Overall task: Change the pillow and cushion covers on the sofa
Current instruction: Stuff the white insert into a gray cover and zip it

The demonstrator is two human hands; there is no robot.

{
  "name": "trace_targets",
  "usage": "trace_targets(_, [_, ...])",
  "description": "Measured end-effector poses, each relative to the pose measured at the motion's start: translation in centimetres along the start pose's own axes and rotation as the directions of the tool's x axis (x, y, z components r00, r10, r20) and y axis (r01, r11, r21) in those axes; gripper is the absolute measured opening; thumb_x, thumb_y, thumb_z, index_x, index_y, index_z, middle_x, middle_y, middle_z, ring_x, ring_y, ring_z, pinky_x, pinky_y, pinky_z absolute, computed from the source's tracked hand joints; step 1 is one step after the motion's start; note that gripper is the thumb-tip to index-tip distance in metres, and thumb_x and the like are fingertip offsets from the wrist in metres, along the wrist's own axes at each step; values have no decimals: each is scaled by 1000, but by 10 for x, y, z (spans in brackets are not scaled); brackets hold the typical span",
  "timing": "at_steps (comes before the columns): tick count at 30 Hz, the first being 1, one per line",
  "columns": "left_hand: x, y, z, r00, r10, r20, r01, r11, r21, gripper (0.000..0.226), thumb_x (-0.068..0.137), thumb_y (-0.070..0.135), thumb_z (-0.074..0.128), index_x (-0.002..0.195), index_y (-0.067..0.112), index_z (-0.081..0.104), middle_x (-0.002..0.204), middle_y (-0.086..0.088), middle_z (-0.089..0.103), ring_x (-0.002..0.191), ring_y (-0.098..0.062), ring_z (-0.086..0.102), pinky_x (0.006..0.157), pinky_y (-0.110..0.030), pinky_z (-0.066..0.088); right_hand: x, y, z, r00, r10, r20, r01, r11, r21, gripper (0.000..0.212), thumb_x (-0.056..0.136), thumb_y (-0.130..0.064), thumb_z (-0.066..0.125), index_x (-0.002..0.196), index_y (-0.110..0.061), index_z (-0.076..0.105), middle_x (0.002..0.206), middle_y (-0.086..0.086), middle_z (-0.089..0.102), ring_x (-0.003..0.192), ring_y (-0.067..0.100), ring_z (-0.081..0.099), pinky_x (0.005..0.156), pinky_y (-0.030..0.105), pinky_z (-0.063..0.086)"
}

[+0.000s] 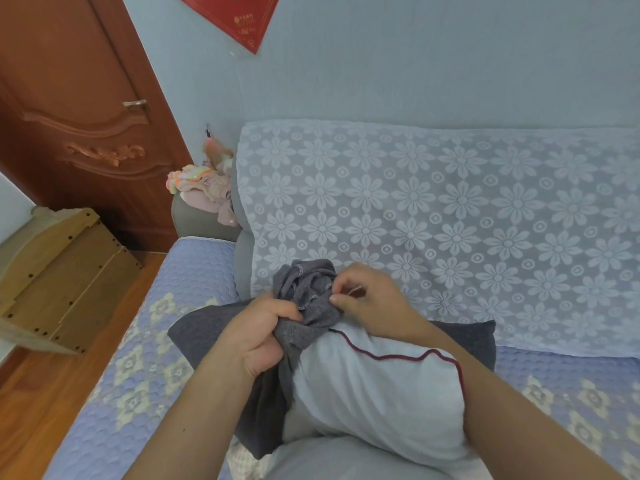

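Lying nearest the lens: white pillow insert with dark red piping (377, 389), resting on the lap and leaning forward over the sofa seat. Bunching around its far end: dark grey knitted cushion cover (308, 299), turned partly inside out with pale stitched seams showing, gathered into a crumpled knot at the top and trailing down the insert's left side. Gripping that gathered cloth: left hand (263, 337), fingers curled tight around a fistful of the grey fabric just beside the insert's corner. Pinching the cover's edge: right hand (367, 303), thumb and fingertips closed on a fold of grey cloth at the top of the bunch, forearm crossing over the insert. Showing under both arms: second dark grey cushion (474, 341), lying flat on the blue quilted sofa seat cover with pale floral patches (145, 341). Draping over the backrest behind: pale blue lace throw with daisy pattern (433, 209). Sitting on the grey armrest at left: heap of pink and pastel clothes (204, 188). Standing beyond: carved reddish-brown wooden door (79, 116), plus light wooden crate (62, 271) on the floor.
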State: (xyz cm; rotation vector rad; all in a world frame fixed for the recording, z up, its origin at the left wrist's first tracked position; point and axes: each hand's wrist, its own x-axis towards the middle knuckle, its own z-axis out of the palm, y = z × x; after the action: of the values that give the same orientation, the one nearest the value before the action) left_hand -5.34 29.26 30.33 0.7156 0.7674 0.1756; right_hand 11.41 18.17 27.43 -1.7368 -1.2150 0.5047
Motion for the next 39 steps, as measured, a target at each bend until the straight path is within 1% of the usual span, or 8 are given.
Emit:
trace_targets(6, [-1, 2, 10, 1000, 2, -21, -2, 1000, 5, 57, 74, -20, 40, 124, -7, 65, 122, -29, 67, 111, -42, 68, 85, -48, 60, -6, 3, 5, 993, -111, -48, 106, 989, -100, 29, 99, -11, 57, 122, -26, 62, 113, -7, 56, 88, 6, 63, 81, 18, 50])
trace_targets(13, [2, 6, 0, 980, 80, -182, -54, 988, 145, 27, 93, -11, 53, 112, -3, 69, 104, -24, 75, 92, -34, 75, 79, -43, 60, -12, 11, 0, 924, -103, -369, -21, 948, -318, 14, 97, -9, 59, 99, -15, 71, 91, -8, 67, 83, 7, 60, 77, 14, 43])
trace_targets(16, [5, 6, -6, 951, 189, -244, -103, 940, 326, 24, 96, -2, 59, 115, 9, 69, 107, -14, 76, 98, -29, 74, 88, -41, 58, -14, 11, 3, 961, -69, -269, -13, 957, -289, 12, 94, -11, 57, 93, -20, 66, 88, -13, 59, 84, 0, 53, 76, 16, 41])
trace_targets(20, [-4, 14, -4, 875, 383, -295, -96, 736, 670, 52, 93, 24, 73, 136, 22, 46, 122, 6, 60, 111, -17, 60, 100, -36, 49, -12, 3, 5, 998, -43, -55, 34, 987, -160, 30, 89, -6, 61, 105, -31, 60, 97, -21, 66, 84, 4, 65, 77, 16, 50])
trace_targets(24, [-12, 17, 3, 835, 546, -73, -205, 431, 879, 52, 103, 23, 56, 150, 40, 42, 141, 14, 51, 130, -10, 50, 108, -29, 40, -14, 1, 14, 978, -204, 44, 207, 932, -296, 22, 91, -14, 68, 110, -24, 69, 94, -17, 68, 81, -6, 58, 76, 4, 40])
trace_targets(30, [-4, 18, 3, 927, 291, -237, -222, 934, 280, 41, 107, 3, 39, 132, 23, 65, 126, -10, 69, 114, -24, 67, 105, -43, 51, -15, 0, 7, 984, -109, -143, 85, 982, -167, 25, 97, -8, 58, 86, -30, 61, 79, -17, 59, 76, 0, 55, 70, 8, 38])
trace_targets(35, [6, 9, -1, 958, 65, -278, -115, 979, -170, 32, 110, 14, 35, 127, 8, 61, 122, -23, 69, 110, -36, 66, 88, -51, 54, -16, -3, 11, 999, -8, -54, 3, 995, -95, 26, 100, -11, 50, 86, -33, 52, 92, -3, 64, 85, 11, 59, 76, 27, 48])
trace_targets(39, [4, 6, 2, 956, 54, -289, -99, 985, -143, 33, 110, 18, 37, 131, 8, 60, 123, -23, 69, 113, -37, 66, 89, -51, 54, -14, -2, 13, 996, -78, 42, 84, 981, -173, 13, 97, -16, 55, 92, -27, 61, 93, -12, 59, 87, 5, 57, 79, 27, 49])
